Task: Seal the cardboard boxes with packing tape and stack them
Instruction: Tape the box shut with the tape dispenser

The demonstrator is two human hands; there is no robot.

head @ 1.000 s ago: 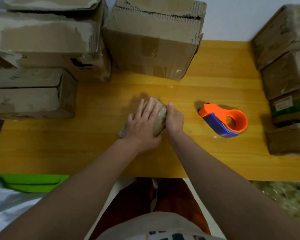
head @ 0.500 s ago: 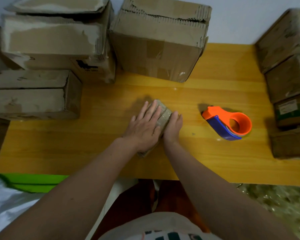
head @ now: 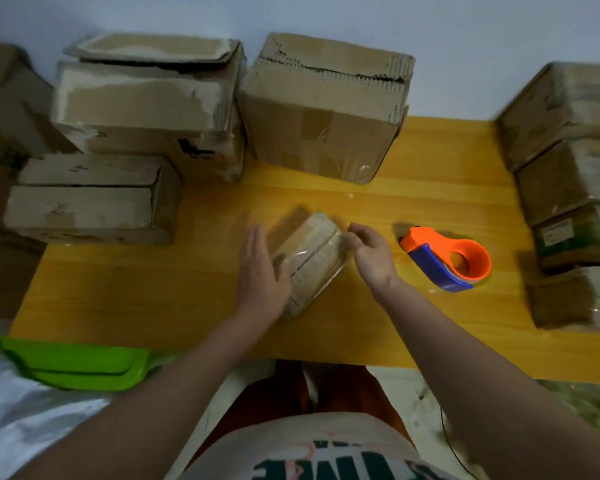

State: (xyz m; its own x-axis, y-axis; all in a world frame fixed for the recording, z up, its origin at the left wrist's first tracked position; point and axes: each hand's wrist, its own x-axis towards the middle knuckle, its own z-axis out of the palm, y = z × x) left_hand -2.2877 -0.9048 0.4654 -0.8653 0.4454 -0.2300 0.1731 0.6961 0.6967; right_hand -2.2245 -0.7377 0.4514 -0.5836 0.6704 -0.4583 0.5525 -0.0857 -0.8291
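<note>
A small cardboard box (head: 314,258), wrapped in clear tape, lies slanted on the yellow wooden table (head: 187,282) in the middle. My left hand (head: 260,275) rests flat against its left side, fingers straight. At the box's right end my right hand (head: 371,254) hovers with loosely curled fingers, holding nothing. An orange and blue tape dispenser (head: 447,258) lies on the table just to the right of my right hand.
Larger worn boxes stand at the back: one long box (head: 90,199) at left, a stack (head: 146,102) behind it, one (head: 323,112) at centre. A stack of taped boxes (head: 575,188) lines the right edge. A green tray (head: 80,365) sits below the table's near left.
Both hands have come off the top of the small box; the left moved to its left side, the right lifted to its right end. The box has turned and its taped top now shows.
</note>
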